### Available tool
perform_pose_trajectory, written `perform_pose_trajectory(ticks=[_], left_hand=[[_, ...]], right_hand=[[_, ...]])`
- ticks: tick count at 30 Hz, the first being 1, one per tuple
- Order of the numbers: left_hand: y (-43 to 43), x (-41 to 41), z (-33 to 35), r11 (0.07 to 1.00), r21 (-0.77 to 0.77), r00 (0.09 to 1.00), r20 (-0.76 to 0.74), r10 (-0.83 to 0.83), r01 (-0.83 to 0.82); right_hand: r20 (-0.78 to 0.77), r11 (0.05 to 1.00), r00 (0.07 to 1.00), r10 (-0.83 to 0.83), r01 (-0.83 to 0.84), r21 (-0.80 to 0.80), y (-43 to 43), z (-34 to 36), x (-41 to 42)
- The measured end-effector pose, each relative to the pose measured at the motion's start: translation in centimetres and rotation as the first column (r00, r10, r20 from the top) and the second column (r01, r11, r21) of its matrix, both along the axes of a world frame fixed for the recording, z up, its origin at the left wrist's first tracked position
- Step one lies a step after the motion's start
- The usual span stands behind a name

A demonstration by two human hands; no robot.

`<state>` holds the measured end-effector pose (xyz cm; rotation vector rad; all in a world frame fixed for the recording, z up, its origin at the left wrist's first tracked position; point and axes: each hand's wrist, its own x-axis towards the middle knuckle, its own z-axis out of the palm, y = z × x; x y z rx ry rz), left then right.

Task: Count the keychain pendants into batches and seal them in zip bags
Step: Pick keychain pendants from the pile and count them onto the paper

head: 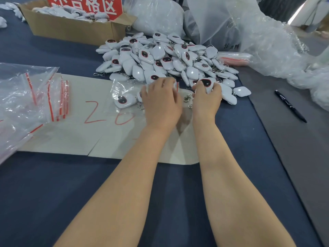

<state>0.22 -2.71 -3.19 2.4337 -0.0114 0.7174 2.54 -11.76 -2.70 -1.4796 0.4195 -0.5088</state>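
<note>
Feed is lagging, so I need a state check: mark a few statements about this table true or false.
The right hand grips a dark-faced pendant. True.
The pen lies left of the hands. False: it lies to their right.
The sheet bears a red "20". True.
The cardboard box is empty. False: white pendants lie in it.
The left hand holds a zip bag with a pendant inside. True.

Left hand (161, 104): bare.
Right hand (206, 99): bare.
Left forearm (124, 175): uncovered along all that shows — slim, smooth.
Right forearm (227, 175): likewise uncovered — as far as the view reaches.
</note>
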Motion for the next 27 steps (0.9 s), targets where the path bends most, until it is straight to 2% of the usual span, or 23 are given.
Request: perform_pose_trajectory(ticks=[2,5,7,10,12,14,20,27], left_hand=[[0.5,0.1,0.0,0.995,-0.012,0.995,-0.041,0.096,-0.096],[1.0,0.3,-0.1,0.991,-0.020,0.986,-0.104,0.131,-0.133],[1.1,0.2,0.0,0.989,-0.057,0.989,-0.057,0.136,-0.139],[0.7,0.0,0.3,0.995,-0.085,0.997,0.057,0.054,-0.049],[0.4,0.0,0.0,0.993,-0.113,0.998,-0.028,-0.049,0.045],[0.2,0.1,-0.4,0.996,-0.031,0.987,-0.137,-0.082,0.079],[0.0,0.3,-0.6,0.993,0.101,0.992,-0.118,-0.044,0.056],[0.1,0.4,-1.1,0.993,0.117,0.972,-0.236,0.013,0.015]], right_hand=[[-0.008,1.000,1.000,0.003,-0.003,-0.016,0.0,-0.1,0.1],[-0.004,1.000,1.000,0.004,-0.004,-0.024,0.0,-0.2,0.3],[0.002,0.999,1.000,-0.002,0.002,-0.036,0.0,-0.3,0.3],[-0.003,1.000,1.000,0.001,-0.001,-0.026,-0.1,-0.4,0.3],[-0.008,1.000,1.000,0.002,-0.003,-0.011,-0.1,-0.3,0.3],[0.011,1.000,1.000,0.005,-0.005,0.011,0.0,-0.2,0.2],[0.167,0.972,0.969,0.183,-0.204,0.118,0.6,0.2,0.2],[0.076,0.940,0.942,0.328,-0.333,0.077,0.7,-0.4,0.3]])
